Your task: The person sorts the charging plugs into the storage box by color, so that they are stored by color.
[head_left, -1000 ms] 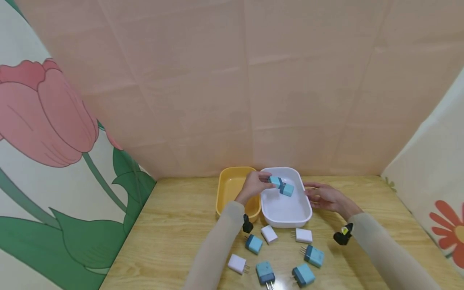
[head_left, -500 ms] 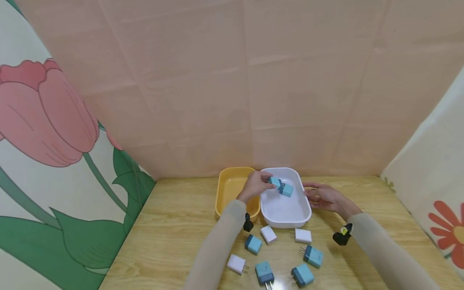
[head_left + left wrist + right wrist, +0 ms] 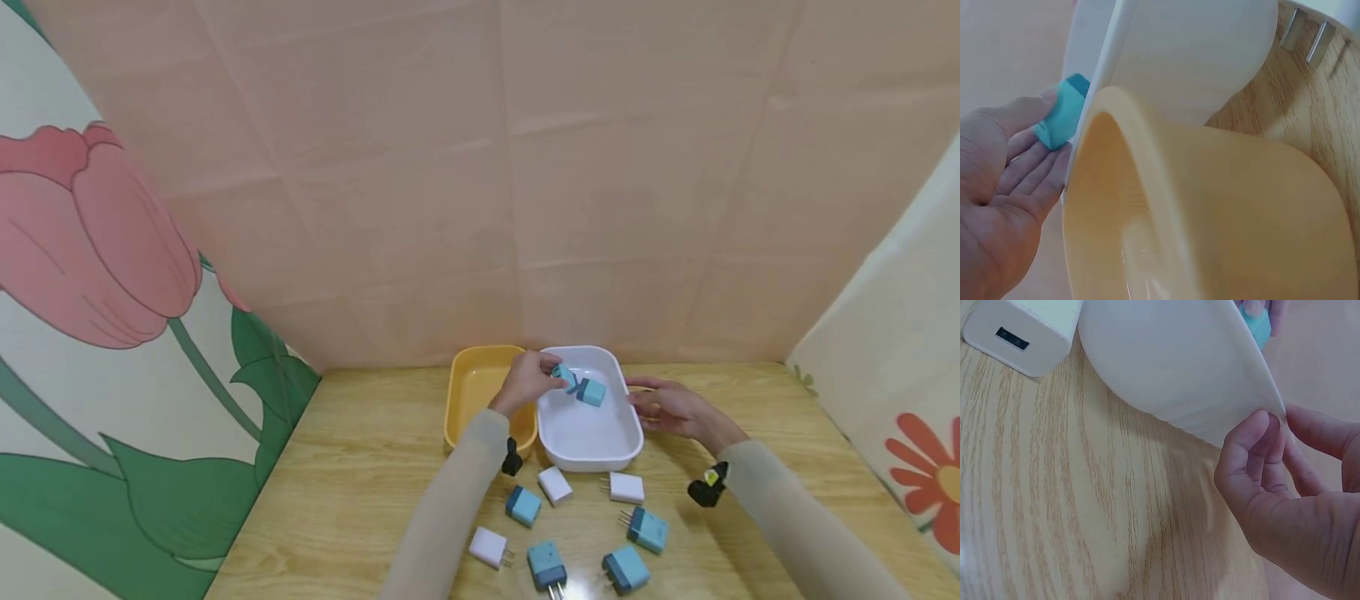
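My left hand pinches a light-blue and dark-blue charger plug between thumb and fingers, over the left side of the white plastic tray. In the left wrist view, this blue plug shows just past the tray's rim. Another blue charger plug lies inside the white tray, close to the held one. On the tray's right side, my right hand holds the rim with bent fingers; the right wrist view has the thumb and fingers at the rim's edge.
A yellow tray stands against the white tray's left side. In front lie white charger plugs and several blue charger plugs on the wooden table. A pinkish-beige sheet hangs behind.
My left hand has turned and shifted the held plug slightly left, opening a small gap from the plug lying in the tray. The right hand keeps its place at the rim.
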Motion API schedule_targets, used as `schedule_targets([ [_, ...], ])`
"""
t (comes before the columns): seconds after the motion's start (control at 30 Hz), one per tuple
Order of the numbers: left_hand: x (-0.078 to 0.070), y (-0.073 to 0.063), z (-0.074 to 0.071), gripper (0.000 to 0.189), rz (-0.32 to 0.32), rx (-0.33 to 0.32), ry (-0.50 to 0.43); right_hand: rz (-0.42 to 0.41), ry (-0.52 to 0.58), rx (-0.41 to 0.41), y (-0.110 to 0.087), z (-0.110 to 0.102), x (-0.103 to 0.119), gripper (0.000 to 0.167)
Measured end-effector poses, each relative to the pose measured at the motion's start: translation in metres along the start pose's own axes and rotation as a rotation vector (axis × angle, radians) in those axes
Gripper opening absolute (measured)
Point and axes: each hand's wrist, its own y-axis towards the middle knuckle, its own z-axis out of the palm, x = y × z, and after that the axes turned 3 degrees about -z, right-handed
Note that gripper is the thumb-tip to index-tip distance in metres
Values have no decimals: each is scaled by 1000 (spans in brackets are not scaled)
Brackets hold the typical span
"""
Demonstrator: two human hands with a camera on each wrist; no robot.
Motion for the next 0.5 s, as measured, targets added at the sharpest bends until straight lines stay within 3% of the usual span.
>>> schedule_targets([
  [0.27, -3, -3, -2, 38, -2, -16, 35, 12, 3, 2, 0, 1, 0, 67],
  [0.5, -3, -7, -11, 36, 16, -28, -17, 1, 15, 14, 0, 1, 1, 61],
])
